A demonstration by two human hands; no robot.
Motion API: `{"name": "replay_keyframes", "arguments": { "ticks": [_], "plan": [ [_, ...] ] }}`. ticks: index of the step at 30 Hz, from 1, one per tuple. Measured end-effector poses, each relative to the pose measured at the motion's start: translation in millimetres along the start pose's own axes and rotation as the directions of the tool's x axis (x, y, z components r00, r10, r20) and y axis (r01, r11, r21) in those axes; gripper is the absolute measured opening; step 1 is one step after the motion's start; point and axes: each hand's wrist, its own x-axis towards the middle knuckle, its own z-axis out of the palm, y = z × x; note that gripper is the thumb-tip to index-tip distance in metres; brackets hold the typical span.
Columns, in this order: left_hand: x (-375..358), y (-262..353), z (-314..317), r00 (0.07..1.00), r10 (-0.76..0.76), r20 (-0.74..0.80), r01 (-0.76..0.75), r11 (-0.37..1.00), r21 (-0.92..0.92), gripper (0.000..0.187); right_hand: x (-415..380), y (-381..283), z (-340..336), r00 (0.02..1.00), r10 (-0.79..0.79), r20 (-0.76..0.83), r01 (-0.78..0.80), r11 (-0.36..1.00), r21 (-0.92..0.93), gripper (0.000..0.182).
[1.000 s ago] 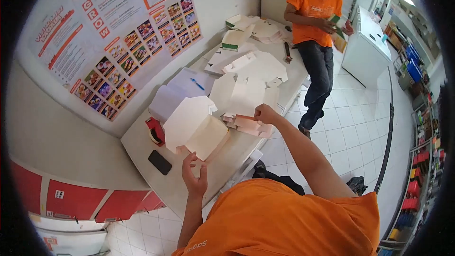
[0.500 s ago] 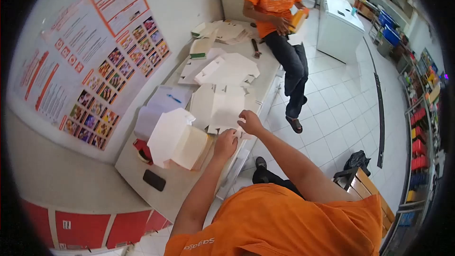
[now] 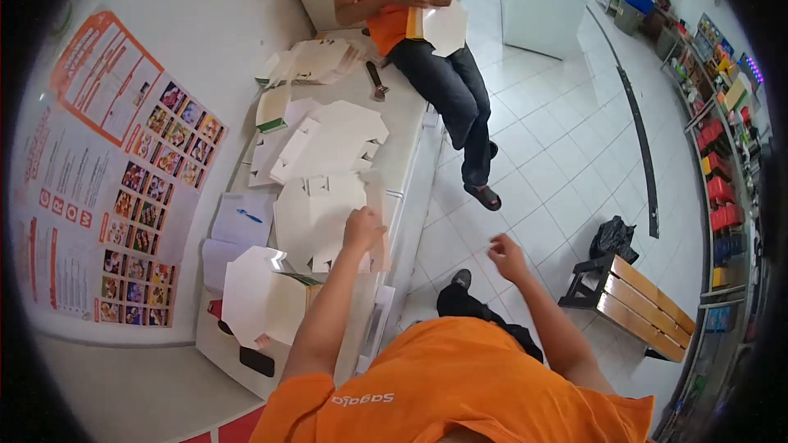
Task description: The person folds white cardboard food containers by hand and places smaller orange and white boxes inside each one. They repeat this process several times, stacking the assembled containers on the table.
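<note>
My left hand (image 3: 364, 228) is on the right part of an unfolded white carton (image 3: 316, 217) on the counter, its fingers bent; whether it grips the edge is not clear. My right hand (image 3: 507, 256) is raised over the floor, off the counter, with its fingers curled and what they hold, if anything, too small to make out. A partly folded white box (image 3: 258, 299) lies at the near end of the counter. Beyond the carton lie more flat white cartons (image 3: 341, 135).
A person (image 3: 394, 0) in an orange shirt sits at the counter's far end, holding a carton (image 3: 443, 26). A phone (image 3: 257, 361), a blue pen (image 3: 249, 216) and a dark-handled tool (image 3: 377, 82) lie on the counter. A wooden bench (image 3: 640, 303) stands at the right.
The view has shifted to the right. My right hand has moved away from the carton and out over the floor, while my left hand has moved onto the carton's right part.
</note>
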Motion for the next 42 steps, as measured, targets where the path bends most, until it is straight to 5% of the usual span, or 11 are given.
{"name": "replay_keyframes", "arguments": {
  "ticks": [6,7,13,18,22,25,29,32,34,38,42],
  "plan": [
    [-3,-55,-5,0.962,-0.262,0.079,0.243,0.684,-0.688,0.053,-79,105,-51,0.95,0.286,-0.127,-0.268,0.953,0.139,0.03],
    [-6,-73,-9,0.976,0.003,-0.219,-0.06,0.965,-0.256,0.046,-91,117,-48,0.939,0.311,-0.144,-0.285,0.942,0.178,0.029],
    [-28,-74,-129,0.84,-0.29,-0.459,0.168,0.943,-0.288,0.03,-91,37,-44,0.895,0.438,-0.085,-0.372,0.837,0.401,0.027],
    [-71,-29,-232,0.822,0.028,-0.568,0.063,0.988,0.14,0.029,-93,-37,-19,0.989,0.139,-0.058,-0.123,0.966,0.225,0.027],
    [-160,87,-262,0.869,-0.003,-0.494,-0.139,0.958,-0.25,0.034,-126,-172,-5,0.96,-0.262,-0.096,0.278,0.882,0.38,0.052],
    [-222,130,-187,0.686,0.634,-0.358,-0.708,0.695,-0.126,0.04,-171,-275,2,0.872,-0.339,-0.354,0.489,0.638,0.594,0.065],
    [-281,186,-124,0.617,0.769,-0.166,-0.753,0.517,-0.407,0.054,-213,-292,-26,0.68,-0.331,-0.654,0.543,0.827,0.147,0.048],
    [-283,201,-120,0.685,0.691,-0.232,-0.531,0.254,-0.809,0.063,-264,-281,-60,0.681,-0.526,-0.51,0.564,0.82,-0.093,0.038],
    [-281,194,-113,0.632,0.739,0.235,0.565,-0.231,-0.792,0.065,-297,-289,-64,0.756,-0.532,-0.382,0.544,0.835,-0.084,0.037],
    [-266,194,-87,0.324,0.819,0.473,0.847,-0.028,-0.531,0.064,-334,-306,-64,0.761,-0.649,0.009,0.635,0.741,-0.22,0.04],
    [-297,214,-84,0.542,0.606,0.582,0.745,-0.027,-0.666,0.031,-354,-299,-46,0.714,-0.689,-0.122,0.667,0.723,-0.179,0.028]
  ]
}}
